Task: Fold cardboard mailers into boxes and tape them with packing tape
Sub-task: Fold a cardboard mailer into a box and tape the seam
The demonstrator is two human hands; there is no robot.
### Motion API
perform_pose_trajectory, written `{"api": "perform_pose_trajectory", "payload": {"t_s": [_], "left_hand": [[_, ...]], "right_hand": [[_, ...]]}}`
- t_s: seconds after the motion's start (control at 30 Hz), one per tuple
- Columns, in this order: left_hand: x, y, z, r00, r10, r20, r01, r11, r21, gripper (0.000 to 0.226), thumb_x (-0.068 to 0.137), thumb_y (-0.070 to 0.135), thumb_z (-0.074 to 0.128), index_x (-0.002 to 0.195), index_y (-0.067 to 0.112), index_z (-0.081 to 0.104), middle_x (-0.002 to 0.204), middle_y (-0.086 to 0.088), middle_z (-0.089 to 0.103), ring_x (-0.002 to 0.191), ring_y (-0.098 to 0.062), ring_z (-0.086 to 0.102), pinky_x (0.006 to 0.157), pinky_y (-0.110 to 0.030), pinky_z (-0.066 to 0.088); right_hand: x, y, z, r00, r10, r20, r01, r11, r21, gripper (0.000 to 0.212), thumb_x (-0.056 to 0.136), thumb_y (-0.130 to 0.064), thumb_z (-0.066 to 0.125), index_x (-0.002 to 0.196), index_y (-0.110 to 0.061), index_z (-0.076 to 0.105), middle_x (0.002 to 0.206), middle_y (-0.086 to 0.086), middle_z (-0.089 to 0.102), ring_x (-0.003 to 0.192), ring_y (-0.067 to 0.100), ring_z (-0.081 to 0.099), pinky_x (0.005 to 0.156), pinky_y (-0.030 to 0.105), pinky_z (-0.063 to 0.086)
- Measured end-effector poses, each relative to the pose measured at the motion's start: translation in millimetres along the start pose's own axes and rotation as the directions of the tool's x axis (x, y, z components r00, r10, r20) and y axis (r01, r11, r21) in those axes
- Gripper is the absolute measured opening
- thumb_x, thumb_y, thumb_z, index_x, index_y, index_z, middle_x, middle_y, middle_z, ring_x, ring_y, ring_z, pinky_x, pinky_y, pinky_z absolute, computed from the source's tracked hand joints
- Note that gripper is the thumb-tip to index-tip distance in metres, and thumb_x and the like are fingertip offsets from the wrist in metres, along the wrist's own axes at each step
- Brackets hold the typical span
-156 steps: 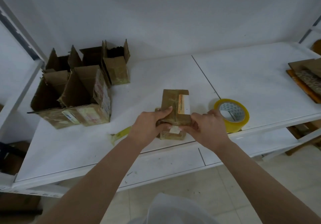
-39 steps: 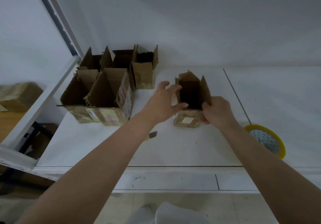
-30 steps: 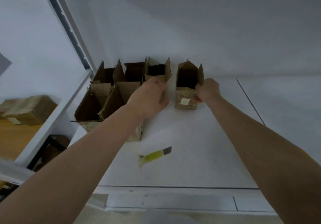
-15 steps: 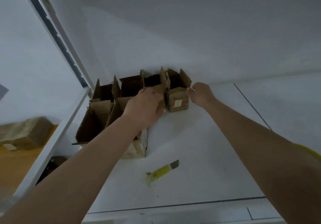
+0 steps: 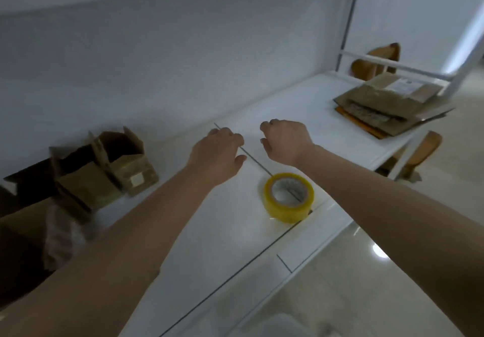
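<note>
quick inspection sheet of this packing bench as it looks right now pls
surface: white table, seam lines across it
job's things: open-topped boxes grouped at left by the wall; yellow tape roll flat near the front edge; flat mailers stacked far right
clutter: nothing seen
hands: left hand and right hand above the table, holding nothing, fingers loosely curled
cables: nothing seen
surroundings: white wall, wooden chair, glossy floor

Two hands (image 5: pixel 217 154) (image 5: pixel 285 140) out over one shelf (image 5: pixel 209 232). One tape roll (image 5: pixel 288 196). Open boxes (image 5: pixel 125 161) at left, three clear, more blurred. One stack of flat mailers (image 5: pixel 387 106).
</note>
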State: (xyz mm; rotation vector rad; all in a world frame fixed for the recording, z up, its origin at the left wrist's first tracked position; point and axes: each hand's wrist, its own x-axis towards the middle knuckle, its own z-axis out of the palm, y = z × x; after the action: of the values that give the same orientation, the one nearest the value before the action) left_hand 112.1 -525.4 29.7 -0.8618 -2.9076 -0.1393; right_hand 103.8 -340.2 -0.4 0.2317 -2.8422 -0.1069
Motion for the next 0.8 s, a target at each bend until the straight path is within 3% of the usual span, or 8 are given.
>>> {"api": "perform_pose_trajectory", "payload": {"t_s": [0.33, 0.5, 0.63, 0.73, 0.8], "left_hand": [[148, 194, 51, 0.991, 0.135, 0.001, -0.135, 0.990, -0.026, 0.044, 0.098, 0.039, 0.049, 0.137, 0.019, 0.048, 0.135, -0.006, 0.047, 0.125, -0.024, 0.041, 0.090, -0.037, 0.042], [217, 291, 85, 0.983, 0.181, 0.024, -0.178, 0.980, -0.093, 0.040, 0.096, 0.037, 0.052, 0.131, 0.018, 0.052, 0.132, -0.007, 0.049, 0.124, -0.025, 0.040, 0.088, -0.038, 0.043], [260, 327, 107, 0.991, 0.135, 0.022, -0.131, 0.982, -0.137, 0.036, 0.095, 0.034, 0.055, 0.126, 0.017, 0.054, 0.130, -0.008, 0.050, 0.124, -0.027, 0.040, 0.087, -0.037, 0.042], [285, 341, 123, 0.983, 0.151, 0.104, -0.141, 0.985, -0.102, 0.041, 0.094, 0.035, 0.056, 0.132, 0.019, 0.049, 0.131, -0.009, 0.048, 0.125, -0.027, 0.040, 0.090, -0.039, 0.043], [300, 345, 130, 0.980, 0.134, 0.144, -0.120, 0.987, -0.103, 0.042, 0.094, 0.037, 0.056, 0.131, 0.018, 0.049, 0.130, -0.009, 0.049, 0.125, -0.027, 0.041, 0.090, -0.041, 0.045]], "right_hand": [[-56, 246, 26, 0.990, 0.138, 0.026, -0.136, 0.989, -0.055, 0.031, 0.098, -0.031, 0.044, 0.117, -0.010, 0.054, 0.104, 0.011, 0.062, 0.090, 0.031, 0.062, 0.056, 0.030, 0.037], [-81, 374, 28, 0.949, 0.285, 0.133, -0.271, 0.956, -0.115, 0.028, 0.098, -0.032, 0.043, 0.113, -0.012, 0.056, 0.089, 0.006, 0.057, 0.078, 0.026, 0.059, 0.057, 0.030, 0.039], [-85, 438, 37, 0.939, 0.327, 0.101, -0.315, 0.942, -0.118, 0.026, 0.097, -0.030, 0.045, 0.110, -0.012, 0.057, 0.079, 0.001, 0.048, 0.069, 0.022, 0.050, 0.051, 0.027, 0.032], [-84, 465, 52, 0.939, 0.332, 0.096, -0.324, 0.942, -0.084, 0.028, 0.097, -0.032, 0.044, 0.114, -0.013, 0.055, 0.086, 0.003, 0.053, 0.078, 0.022, 0.050, 0.059, 0.031, 0.035], [-79, 479, 61, 0.935, 0.341, 0.100, -0.337, 0.940, -0.056, 0.030, 0.097, -0.032, 0.045, 0.116, -0.012, 0.055, 0.099, 0.007, 0.061, 0.094, 0.026, 0.056, 0.064, 0.032, 0.038]]}}
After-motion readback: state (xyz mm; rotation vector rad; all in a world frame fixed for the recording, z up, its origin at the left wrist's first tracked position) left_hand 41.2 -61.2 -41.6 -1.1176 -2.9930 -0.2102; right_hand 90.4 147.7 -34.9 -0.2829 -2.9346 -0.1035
